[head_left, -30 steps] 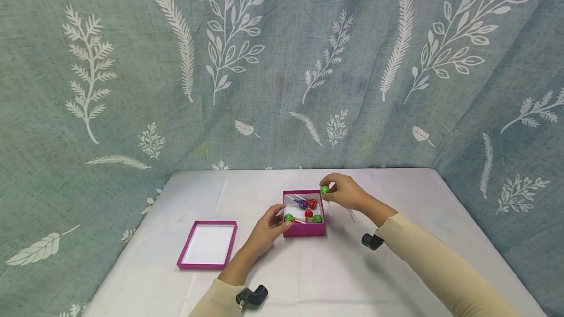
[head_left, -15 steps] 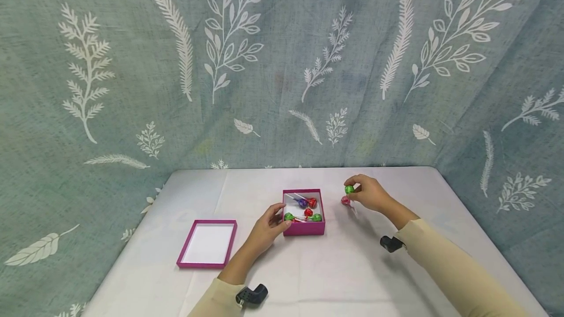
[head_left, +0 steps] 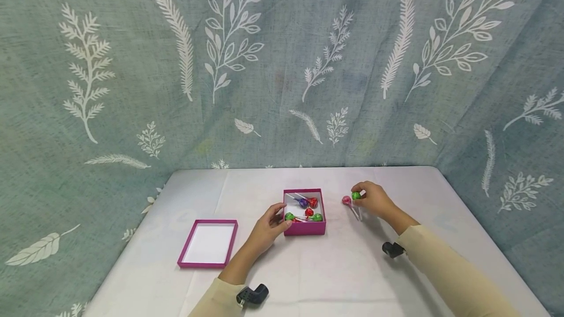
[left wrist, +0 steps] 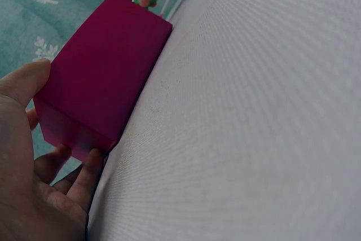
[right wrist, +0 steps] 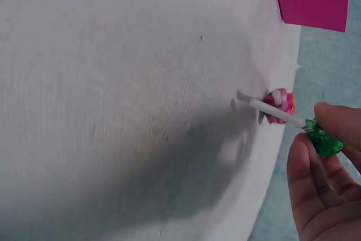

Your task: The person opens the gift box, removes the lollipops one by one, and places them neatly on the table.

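My left hand (head_left: 264, 226) grips a magenta box (head_left: 305, 229) at its left side, thumb by the front corner. Inside the box lie several wrapped lollipops, among them a purple one (head_left: 303, 203), a red one (head_left: 313, 202) and a green one (head_left: 317, 217). To the right of the box, my right hand (head_left: 374, 200) pinches a green lollipop (right wrist: 326, 142) by its wrapped head. Its white stick points down toward the table in the head view. Just left of it, a pink-and-red lollipop (head_left: 346, 200) lies on the table.
A magenta box lid (head_left: 200, 265) with a white inside lies to the left of the left forearm. The table (head_left: 335, 278) has a white cover. Behind it hangs a blue-green curtain (head_left: 273, 126) with white leaf patterns.
The right hand has carried the green lollipop from the box's right edge to the right, then lowered it beside the pink-and-red lollipop. The left hand and box stay put.
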Tool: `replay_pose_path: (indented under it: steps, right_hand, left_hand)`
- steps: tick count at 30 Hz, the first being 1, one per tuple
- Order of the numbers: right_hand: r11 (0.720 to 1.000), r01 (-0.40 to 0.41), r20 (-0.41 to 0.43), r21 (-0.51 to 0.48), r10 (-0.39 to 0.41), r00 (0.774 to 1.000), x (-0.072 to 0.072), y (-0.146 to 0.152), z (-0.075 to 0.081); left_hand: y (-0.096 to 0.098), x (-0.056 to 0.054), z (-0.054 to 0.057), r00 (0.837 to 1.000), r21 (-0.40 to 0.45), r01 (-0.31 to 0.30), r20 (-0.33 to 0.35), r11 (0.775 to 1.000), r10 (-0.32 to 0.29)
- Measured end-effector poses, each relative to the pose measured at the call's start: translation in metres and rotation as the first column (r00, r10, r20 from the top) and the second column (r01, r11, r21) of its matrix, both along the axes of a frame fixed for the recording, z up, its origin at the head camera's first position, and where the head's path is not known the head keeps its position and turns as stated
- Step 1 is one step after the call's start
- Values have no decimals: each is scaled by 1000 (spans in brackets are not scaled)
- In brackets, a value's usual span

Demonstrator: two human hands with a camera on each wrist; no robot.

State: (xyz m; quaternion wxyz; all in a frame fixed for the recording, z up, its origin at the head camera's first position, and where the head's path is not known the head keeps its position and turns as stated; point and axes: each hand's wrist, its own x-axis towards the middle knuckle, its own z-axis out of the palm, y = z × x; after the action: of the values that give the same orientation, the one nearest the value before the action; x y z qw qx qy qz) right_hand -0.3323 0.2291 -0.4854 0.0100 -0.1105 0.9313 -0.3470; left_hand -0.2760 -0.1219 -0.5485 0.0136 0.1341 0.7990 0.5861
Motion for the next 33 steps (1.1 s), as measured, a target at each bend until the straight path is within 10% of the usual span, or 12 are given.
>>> replay_pose_path:
  steps: [33]
  right_hand:
    - [996, 37, 40, 84, -40, 998, -9, 2, -12]
  left_hand:
    - [0, 1, 2, 1000, -3, 9, 11, 1000, -9]
